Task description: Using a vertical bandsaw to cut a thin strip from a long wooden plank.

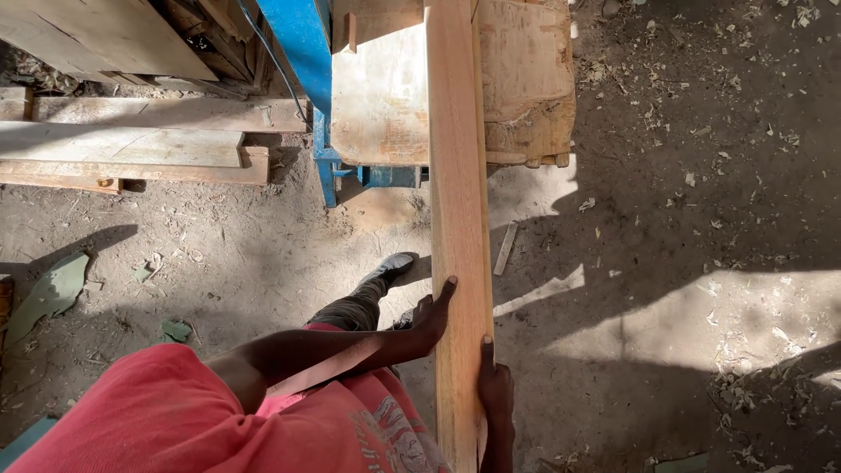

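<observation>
1. Long pale wood plank [457, 175] runs from bottom-centre of view up to the top edge, far end lying on the wooden machine table [381, 96], near the table's right half.
2. Near end of plank is off the table, held up over the dirt floor [683, 219] by both hands.
3. Left hand [431, 317]: palm against plank's left edge, thumb stretched up across the top face, fingers under/behind the board, so can't tell how tightly they close. Forearm comes in from lower left.
4. Right hand [496, 390]: on plank's right edge, lower than the left hand, one finger pointing up along the edge, rest of hand wrapped round the edge w/ the board pinched in it.
5. Table top is worn ply, rough broken-looking slab [526, 79] to the right of the plank; blue metal frame [307, 52] at table's left side & under its near edge.
6. Stack of boards [131, 144] on the ground, left of the frame.
7. Person wears red shirt [175, 412], dark trousers, dark shoe [392, 264] planted near the table's near edge.
8. Floor: shavings & chips, thickest at right; a thin wood strip [505, 248] just right of the plank.
</observation>
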